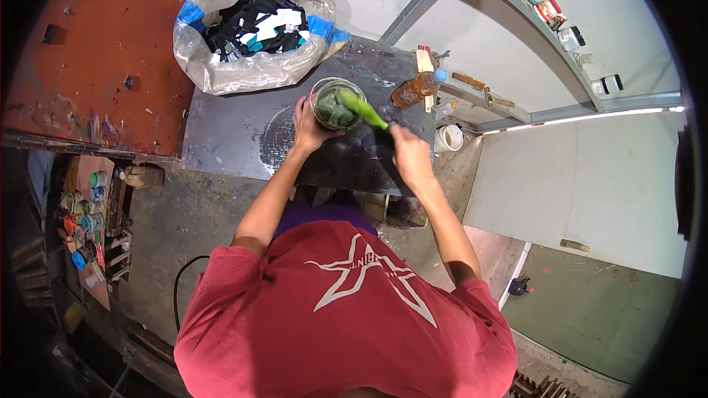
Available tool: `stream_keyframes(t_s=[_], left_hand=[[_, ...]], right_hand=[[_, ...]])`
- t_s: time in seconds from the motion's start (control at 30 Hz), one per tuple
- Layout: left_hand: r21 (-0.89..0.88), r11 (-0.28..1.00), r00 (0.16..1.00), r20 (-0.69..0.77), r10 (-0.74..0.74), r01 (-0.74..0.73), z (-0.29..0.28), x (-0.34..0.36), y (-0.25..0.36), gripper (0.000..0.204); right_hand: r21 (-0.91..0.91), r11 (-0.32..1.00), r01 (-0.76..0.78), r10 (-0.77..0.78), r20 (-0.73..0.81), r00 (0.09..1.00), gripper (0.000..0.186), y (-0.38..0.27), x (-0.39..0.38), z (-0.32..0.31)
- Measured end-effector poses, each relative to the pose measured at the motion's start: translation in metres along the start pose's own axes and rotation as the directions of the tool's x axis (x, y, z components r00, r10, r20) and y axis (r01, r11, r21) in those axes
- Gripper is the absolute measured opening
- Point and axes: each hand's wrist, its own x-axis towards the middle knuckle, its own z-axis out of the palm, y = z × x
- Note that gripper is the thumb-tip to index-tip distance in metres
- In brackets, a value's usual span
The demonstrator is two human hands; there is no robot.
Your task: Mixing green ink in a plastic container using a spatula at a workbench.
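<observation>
My left hand (pixel 310 130) is wrapped round the side of a clear round jar (pixel 316 107) on the dark tabletop. Dark green stuff, paint-like in look, coats its inside. In my right hand (pixel 410 156) is the end of a bright green spatula-like tool (pixel 363 108), its fingers closed round it. The tool slants down to the left, and its far end reaches over the rim into the jar. How deep that end goes is hard to make out.
A big plastic sack (pixel 251 77) of black, white and teal cloth scraps stands at the table's far left. Beyond my right hand are an amber bottle (pixel 413 91) with a blue cap and a white bucket (pixel 448 138). Paint jars (pixel 96 210) crowd a shelf at left.
</observation>
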Motion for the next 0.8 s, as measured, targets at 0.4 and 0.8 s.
stream_keyframes(t_s=[0.4,0.8], left_hand=[[-0.015,0.999,0.999,-0.007,0.039,-0.039,-0.002,0.001,0.005,0.125],[0.002,1.0,0.996,0.091,-0.004,0.004,-0.005,-0.001,0.005,0.132]], right_hand=[[0.046,0.988,0.149,-0.131,-0.27,0.954,0.049,0.011,-0.01,0.018],[0.025,0.991,0.134,-0.121,-0.294,0.948,0.052,0.013,-0.006,0.017]])
